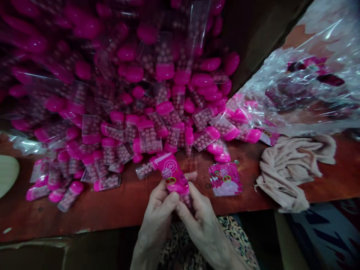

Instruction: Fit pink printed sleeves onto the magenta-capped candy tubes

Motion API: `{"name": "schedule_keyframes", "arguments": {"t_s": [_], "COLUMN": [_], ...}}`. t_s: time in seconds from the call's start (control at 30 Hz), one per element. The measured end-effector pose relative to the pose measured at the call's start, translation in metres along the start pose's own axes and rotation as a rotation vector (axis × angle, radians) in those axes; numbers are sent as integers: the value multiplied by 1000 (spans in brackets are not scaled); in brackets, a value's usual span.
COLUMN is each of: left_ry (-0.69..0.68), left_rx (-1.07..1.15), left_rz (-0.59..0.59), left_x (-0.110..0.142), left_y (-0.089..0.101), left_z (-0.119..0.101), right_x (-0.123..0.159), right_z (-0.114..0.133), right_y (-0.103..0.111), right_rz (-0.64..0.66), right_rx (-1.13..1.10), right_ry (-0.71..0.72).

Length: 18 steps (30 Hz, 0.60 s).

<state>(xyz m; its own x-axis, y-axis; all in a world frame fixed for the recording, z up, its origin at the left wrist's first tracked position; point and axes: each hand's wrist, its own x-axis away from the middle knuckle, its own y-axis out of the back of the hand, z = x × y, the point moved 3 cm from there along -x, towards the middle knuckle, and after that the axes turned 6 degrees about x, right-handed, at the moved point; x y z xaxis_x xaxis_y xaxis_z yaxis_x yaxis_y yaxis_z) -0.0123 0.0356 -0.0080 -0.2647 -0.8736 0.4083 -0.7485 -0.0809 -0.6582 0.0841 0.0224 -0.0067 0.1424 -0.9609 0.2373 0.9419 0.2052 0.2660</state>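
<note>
Pink printed wrapper (170, 167) could crease
Fingers of left hand (161, 204) and right hand (199, 212) grip the pink-capped container (180, 188) beneath it; uneven pressure might cause that.

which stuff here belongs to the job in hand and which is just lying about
Seem to belong:
pink-capped container and printed pink piece, held between left hand and right hand
flat printed pieces on the table
loose filled containers

Seem just lying about:
crumpled cloth
pale object, left edge
</note>
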Motion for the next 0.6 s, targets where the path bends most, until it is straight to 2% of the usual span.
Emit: {"name": "schedule_keyframes", "arguments": {"t_s": [0.1,0.2,0.3,0.43,0.6], "left_ry": [24,22,0,0,0], "left_rx": [-9,2,4,-52,-171], "left_rz": [-39,-57,-80,-108,-33], "left_x": [0,0,-1,-4,-4], "left_y": [4,4,1,-1,-3], "left_z": [-2,-4,-5,-5,-5], "right_x": [1,6,11,16,26], "right_z": [1,-1,-3,-6,-16], "right_y": [0,2,3,1,-4], "right_rz": [69,98,81,58,5], "right_rx": [-36,9,72,109,131], "right_ry": [5,-49,-110,-78,-116]}}
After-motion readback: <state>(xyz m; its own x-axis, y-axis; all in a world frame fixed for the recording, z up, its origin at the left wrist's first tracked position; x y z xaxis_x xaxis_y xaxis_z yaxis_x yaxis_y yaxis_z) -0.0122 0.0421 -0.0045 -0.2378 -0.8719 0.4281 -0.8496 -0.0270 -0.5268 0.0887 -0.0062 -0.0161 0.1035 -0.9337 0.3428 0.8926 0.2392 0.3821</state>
